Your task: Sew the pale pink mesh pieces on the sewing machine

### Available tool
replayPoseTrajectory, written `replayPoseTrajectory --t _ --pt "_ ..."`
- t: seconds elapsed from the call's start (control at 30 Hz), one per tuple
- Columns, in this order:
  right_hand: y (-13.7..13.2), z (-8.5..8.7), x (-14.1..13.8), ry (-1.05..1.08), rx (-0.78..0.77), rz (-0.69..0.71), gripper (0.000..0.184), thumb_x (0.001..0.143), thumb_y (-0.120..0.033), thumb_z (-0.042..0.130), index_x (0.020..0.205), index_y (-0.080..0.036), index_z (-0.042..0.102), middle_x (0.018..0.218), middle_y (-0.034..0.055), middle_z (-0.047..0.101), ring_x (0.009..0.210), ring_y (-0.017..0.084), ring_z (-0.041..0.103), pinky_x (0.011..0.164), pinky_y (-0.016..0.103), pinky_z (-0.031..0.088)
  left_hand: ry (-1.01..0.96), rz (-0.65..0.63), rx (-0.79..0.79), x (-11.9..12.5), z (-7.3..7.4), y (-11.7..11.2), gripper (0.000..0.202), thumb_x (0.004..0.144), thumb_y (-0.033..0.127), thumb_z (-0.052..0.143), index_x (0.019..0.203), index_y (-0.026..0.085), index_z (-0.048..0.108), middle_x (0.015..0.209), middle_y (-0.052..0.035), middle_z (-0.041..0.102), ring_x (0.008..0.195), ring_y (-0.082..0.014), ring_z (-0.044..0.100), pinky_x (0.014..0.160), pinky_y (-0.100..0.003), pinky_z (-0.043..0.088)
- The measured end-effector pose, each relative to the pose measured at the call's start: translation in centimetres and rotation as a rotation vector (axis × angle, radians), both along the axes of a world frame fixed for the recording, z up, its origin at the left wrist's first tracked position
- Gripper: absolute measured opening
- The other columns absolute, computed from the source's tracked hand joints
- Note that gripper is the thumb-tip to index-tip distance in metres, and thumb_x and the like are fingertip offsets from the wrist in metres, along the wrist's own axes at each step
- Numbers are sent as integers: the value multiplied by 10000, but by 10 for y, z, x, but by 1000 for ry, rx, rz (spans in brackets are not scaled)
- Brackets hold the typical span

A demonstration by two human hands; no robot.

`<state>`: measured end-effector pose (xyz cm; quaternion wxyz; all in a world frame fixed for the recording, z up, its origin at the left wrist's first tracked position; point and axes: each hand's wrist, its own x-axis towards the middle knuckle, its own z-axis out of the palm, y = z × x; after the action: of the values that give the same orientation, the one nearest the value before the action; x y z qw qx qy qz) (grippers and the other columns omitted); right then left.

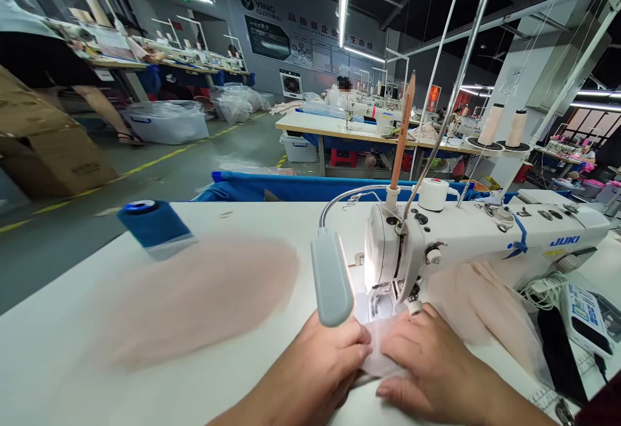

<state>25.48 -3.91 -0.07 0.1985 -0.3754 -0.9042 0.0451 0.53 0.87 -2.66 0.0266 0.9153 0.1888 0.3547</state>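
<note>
A strip of sheer whitish fabric (381, 355) lies just in front of the needle area of a white sewing machine (485, 225). My left hand (334, 351) is closed on the fabric's left side, its fingers curled. On the other side my right hand (427, 364) grips the fabric, fingers bent near the presser foot and thumb lower down. The fingertips are partly hidden. More sheer pale pink fabric (490, 303) is bunched under the machine arm. A large pale pink sheer piece (208, 297) spreads over the table to the left.
A grey lamp (332, 277) on a bent metal neck hangs over my left hand. A blue thread cone (155, 225) sits at the table's left. A pencil (403, 135) stands on the machine head. At right are a control box (587, 319), a black strip (561, 348) and coiled cable (546, 290).
</note>
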Motion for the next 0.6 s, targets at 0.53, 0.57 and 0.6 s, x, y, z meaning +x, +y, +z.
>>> replayPoseTrajectory --t 0.53,0.57,0.6 --pt "1 -2 2 -46 -19 -42 241 1079 -434 779 1157 -229 680 1179 7 801 1087 271 676 969 423 430 89 -22 19 -5 27 1 317 1021 35 472 951 240 703 921 -51 763 889 -238 714 879 -396 549" --pt "1 -2 2 -51 -1 -39 232 1080 -434 776 1135 -231 679 1167 4 801 1075 269 673 964 422 428 89 -37 33 -5 26 1 311 1015 34 469 941 238 692 909 -46 761 845 -229 706 870 -396 545" --pt "1 -2 2 -55 18 -37 224 1082 -434 772 1107 -232 678 1156 3 799 1065 267 669 955 420 425 89 -45 46 -5 24 2 312 1005 27 463 931 235 682 898 -39 757 797 -219 694 862 -396 541"
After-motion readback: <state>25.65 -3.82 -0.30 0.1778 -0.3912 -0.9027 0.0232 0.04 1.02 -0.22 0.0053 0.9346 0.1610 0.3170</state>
